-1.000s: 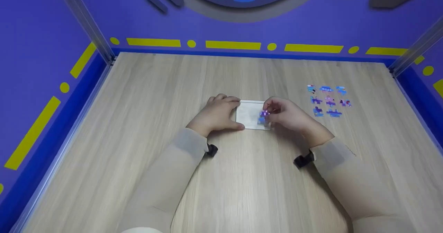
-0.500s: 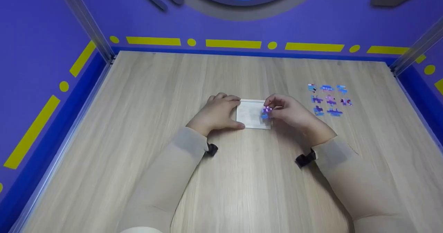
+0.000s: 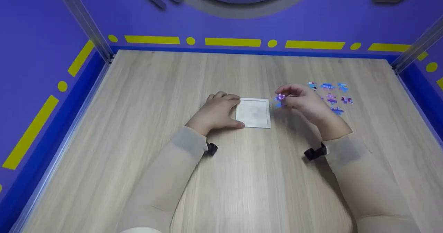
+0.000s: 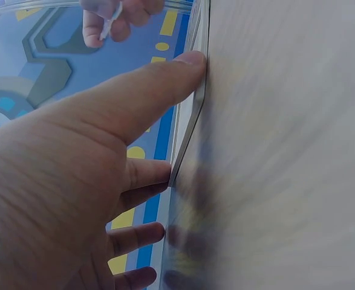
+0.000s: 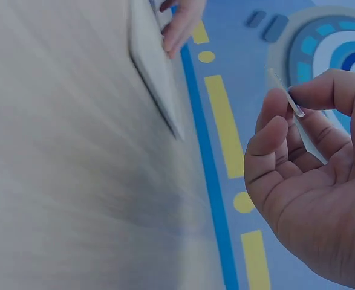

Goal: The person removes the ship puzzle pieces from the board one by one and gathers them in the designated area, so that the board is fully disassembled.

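Note:
On the table lies a white, shallow square puzzle tray [image 3: 269, 117] with a thin line inside its border. My left hand [image 3: 218, 113] holds its left side, thumb at the near corner and fingertips at the far one. To the right of the tray and raised above the table, my right hand [image 3: 308, 103] pinches a purple and blue jigsaw piece [image 3: 279, 100] between thumb and fingers. Edge-on in the right wrist view, that piece appears as a thin pale strip. In the left wrist view, my thumb [image 4: 159, 84] presses the tray's edge.
Several other jigsaw pieces [image 3: 327, 86] lie in loose rows at the right, some of them hidden behind my right hand. The wooden table [image 3: 221, 177] is enclosed by purple and blue panels [image 3: 238, 28] with yellow marks at the back and sides.
My right hand has moved right and away from over the tray with the jigsaw piece, baring the tray's right border. The left hand has stayed in place on the tray.

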Available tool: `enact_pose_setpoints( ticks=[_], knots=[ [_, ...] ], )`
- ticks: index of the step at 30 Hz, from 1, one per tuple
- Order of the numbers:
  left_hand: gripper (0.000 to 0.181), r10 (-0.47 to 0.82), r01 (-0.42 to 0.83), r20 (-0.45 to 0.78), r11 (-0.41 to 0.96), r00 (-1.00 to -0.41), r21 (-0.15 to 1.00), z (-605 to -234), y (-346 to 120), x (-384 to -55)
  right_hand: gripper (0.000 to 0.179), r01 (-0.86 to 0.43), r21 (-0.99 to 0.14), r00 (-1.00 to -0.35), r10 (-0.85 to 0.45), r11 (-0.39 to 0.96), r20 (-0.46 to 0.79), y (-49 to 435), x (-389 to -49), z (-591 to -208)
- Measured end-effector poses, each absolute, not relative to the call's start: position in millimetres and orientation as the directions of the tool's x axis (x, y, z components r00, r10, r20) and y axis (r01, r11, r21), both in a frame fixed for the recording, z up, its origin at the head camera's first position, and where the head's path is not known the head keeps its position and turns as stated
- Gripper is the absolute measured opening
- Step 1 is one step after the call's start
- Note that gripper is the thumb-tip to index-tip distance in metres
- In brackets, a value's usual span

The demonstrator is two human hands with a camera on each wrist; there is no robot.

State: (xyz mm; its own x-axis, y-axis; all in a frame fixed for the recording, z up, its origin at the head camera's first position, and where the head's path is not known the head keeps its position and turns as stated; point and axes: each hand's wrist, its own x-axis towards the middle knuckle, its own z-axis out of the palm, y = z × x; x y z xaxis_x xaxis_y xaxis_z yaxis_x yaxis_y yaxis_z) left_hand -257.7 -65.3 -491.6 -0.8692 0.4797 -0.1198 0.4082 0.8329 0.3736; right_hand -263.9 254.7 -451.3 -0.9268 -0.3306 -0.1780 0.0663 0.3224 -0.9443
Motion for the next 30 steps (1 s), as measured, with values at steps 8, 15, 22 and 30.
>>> enact_pose_setpoints(
  ticks=[8, 15, 22, 30],
  knots=[
    [0.098, 0.473, 0.398, -0.125, 0.836, -0.872, 0.378, -491, -64, -257, 0.026, 0.008, -0.949, -0.943, -0.313, 0.316, -0.112, 277, -267, -440],
    [0.097, 0.472, 0.402, -0.112, 0.835, -0.875, 0.376, -494, -63, -258, 0.025, 0.006, -0.918, -0.945, -0.298, 0.396, -0.134, 316, -267, -442],
    [0.096, 0.470, 0.397, -0.114, 0.832, -0.875, 0.388, -494, -65, -256, 0.028, 0.033, -0.915, -0.949, -0.274, 0.402, -0.155, 352, -263, -446],
    [0.096, 0.474, 0.400, -0.119, 0.831, -0.872, 0.386, -490, -66, -257, 0.026, 0.041, -0.950, -0.973, -0.202, 0.309, -0.108, 385, -256, -449]
  ],
)
